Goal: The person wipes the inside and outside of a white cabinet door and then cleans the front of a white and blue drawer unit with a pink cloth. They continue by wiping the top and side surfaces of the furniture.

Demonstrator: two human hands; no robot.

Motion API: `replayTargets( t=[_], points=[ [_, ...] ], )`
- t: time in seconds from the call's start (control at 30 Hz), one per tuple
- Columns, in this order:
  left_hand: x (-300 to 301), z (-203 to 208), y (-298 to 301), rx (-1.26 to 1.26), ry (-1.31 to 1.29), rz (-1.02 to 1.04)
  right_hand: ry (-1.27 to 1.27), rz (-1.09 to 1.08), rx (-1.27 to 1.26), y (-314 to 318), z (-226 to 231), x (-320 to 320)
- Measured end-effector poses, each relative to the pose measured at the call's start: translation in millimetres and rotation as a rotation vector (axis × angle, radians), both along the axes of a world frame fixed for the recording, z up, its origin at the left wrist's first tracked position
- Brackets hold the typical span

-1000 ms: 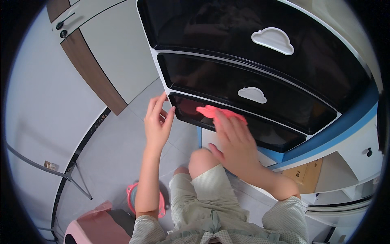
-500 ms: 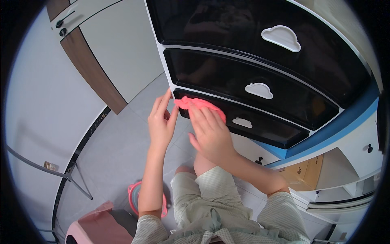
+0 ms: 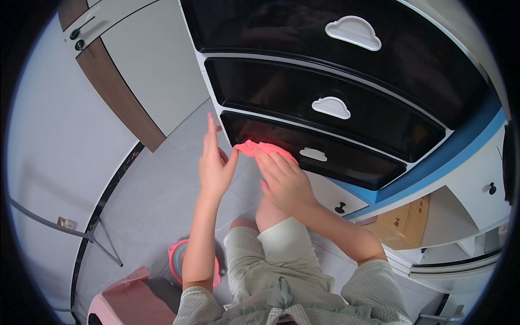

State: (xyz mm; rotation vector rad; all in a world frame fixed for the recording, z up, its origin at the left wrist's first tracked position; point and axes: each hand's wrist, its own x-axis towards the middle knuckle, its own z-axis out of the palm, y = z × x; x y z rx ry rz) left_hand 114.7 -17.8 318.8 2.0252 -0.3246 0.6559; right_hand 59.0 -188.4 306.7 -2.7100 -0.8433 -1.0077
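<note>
A bunched pink cloth (image 3: 271, 151) lies along the lower edge of the bottom black drawer front (image 3: 360, 164). My right hand (image 3: 290, 181) presses on it with fingers close together, thumb apart. At the drawer unit's left edge is my left hand (image 3: 215, 168), fingers stretched upward and thumb spread. Its thumb tip meets the cloth's left end; whether it grips there I cannot make out. A white cloud-shaped handle (image 3: 313, 154) sits just right of the cloth. The glossy drawer front shows a reddish reflection above the cloth.
Two more black drawers rise above, with white cloud handles (image 3: 331, 108). A pink-and-grey basin (image 3: 177, 260) stands on the tiled floor by my left forearm, near a pink object (image 3: 116, 298). Right of my arm, a cardboard box (image 3: 403, 223) sits in a white cabinet. Far left is a metal rail (image 3: 49, 221).
My right hand and the cloth have slid down the bottom drawer front, from its upper part to its lower edge. My left fingers have straightened upward. The view has shifted slightly.
</note>
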Motion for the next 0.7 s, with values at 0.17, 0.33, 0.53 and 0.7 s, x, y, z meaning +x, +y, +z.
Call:
replayTargets(
  t=[0.17,0.33,0.53,0.7],
  points=[
    [-10,-18,-19,-0.117,-0.217,0.138,-0.008,-0.067,-0.040,-24,-1,-17],
    [-43,-1,-58,0.075,-0.313,-0.004,0.011,-0.136,0.017,-48,-11,-39],
    [-45,9,-91,0.197,-0.424,-0.053,0.068,-0.244,0.162,-64,-15,-65],
    [-48,2,-97,0.144,-0.414,-0.038,-0.018,-0.417,0.281,-74,-29,-83]
  ],
)
